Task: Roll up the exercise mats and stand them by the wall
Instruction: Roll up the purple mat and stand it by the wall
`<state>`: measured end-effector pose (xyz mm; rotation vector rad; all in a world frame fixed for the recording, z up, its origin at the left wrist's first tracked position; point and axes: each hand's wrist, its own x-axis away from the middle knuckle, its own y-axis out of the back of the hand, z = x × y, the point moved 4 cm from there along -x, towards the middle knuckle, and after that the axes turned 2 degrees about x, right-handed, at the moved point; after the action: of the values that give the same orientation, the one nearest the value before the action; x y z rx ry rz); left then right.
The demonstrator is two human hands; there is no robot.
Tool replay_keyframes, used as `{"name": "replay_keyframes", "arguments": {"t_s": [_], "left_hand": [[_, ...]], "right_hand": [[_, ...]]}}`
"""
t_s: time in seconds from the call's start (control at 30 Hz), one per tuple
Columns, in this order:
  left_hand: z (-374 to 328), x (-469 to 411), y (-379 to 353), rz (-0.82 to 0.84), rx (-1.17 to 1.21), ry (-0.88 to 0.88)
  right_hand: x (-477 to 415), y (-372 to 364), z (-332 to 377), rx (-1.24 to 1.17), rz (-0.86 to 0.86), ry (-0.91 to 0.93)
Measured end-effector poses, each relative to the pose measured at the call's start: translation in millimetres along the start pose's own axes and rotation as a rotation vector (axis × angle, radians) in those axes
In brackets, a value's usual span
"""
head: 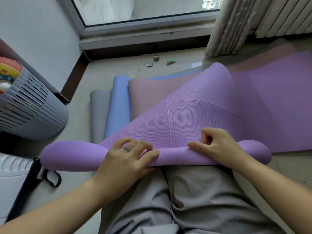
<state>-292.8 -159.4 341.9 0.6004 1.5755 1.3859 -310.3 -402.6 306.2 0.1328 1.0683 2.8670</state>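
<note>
A purple exercise mat (pixel 194 115) lies in front of me, its near end curled over into a short roll across my lap. My left hand (pixel 125 159) grips that rolled edge left of centre, thumb underneath and fingers curled on top. My right hand (pixel 217 146) pinches the same roll right of centre. Both ends of the roll flare out wider than the middle. Under the purple mat lie a pink mat (pixel 148 97), a blue mat (pixel 118 105) and a grey mat (pixel 98 112), all flat on the tiled floor.
A grey slatted basket (pixel 32 107) stands at the left by the white wall (pixel 38 36). A black strap with a loop (pixel 50 176) lies on the floor beside a white object. Small items (pixel 157 60) sit near the window sill; a curtain (pixel 231 26) hangs at the right.
</note>
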Motion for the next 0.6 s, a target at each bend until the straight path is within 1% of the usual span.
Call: {"name": "replay_keyframes", "arguments": {"t_s": [0.03, 0.1, 0.13, 0.2, 0.27, 0.33, 0.43, 0.5, 0.57, 0.6], "left_hand": [[-3.9, -0.7, 2.0, 0.013, -0.027, 0.024], [-10.3, -2.8, 3.8, 0.031, -0.04, 0.061], [-11.3, -3.3, 3.0, 0.037, -0.022, 0.067], [-6.1, -6.1, 3.5, 0.071, 0.092, 0.093], [3.7, -10.2, 3.5, 0.15, 0.219, 0.116], [13.4, -17.9, 4.3, 0.278, 0.344, 0.145], [25.6, -32.7, 4.0, 0.436, 0.483, 0.21], [33.8, -40.7, 4.7, 0.486, 0.561, 0.232], [44.1, -45.6, 4.8, 0.537, 0.634, 0.316], [48.3, -46.3, 3.4, 0.569, 0.657, 0.368]], "right_hand": [[5.0, 1.4, 2.9, 0.024, -0.115, 0.092], [19.5, 3.7, 10.0, 0.139, -0.353, 0.355], [27.7, 2.3, 11.8, 0.184, -0.408, 0.475], [37.2, 1.0, 13.9, 0.251, -0.389, 0.621], [39.4, 3.3, 16.2, 0.346, -0.309, 0.668], [36.4, 7.3, 20.3, 0.455, -0.226, 0.659], [31.5, 13.2, 30.8, 0.587, -0.126, 0.583], [24.2, 18.1, 39.0, 0.565, -0.035, 0.433], [11.5, 22.5, 41.5, 0.452, 0.121, 0.228], [4.0, 24.5, 39.9, 0.406, 0.196, 0.164]]}}
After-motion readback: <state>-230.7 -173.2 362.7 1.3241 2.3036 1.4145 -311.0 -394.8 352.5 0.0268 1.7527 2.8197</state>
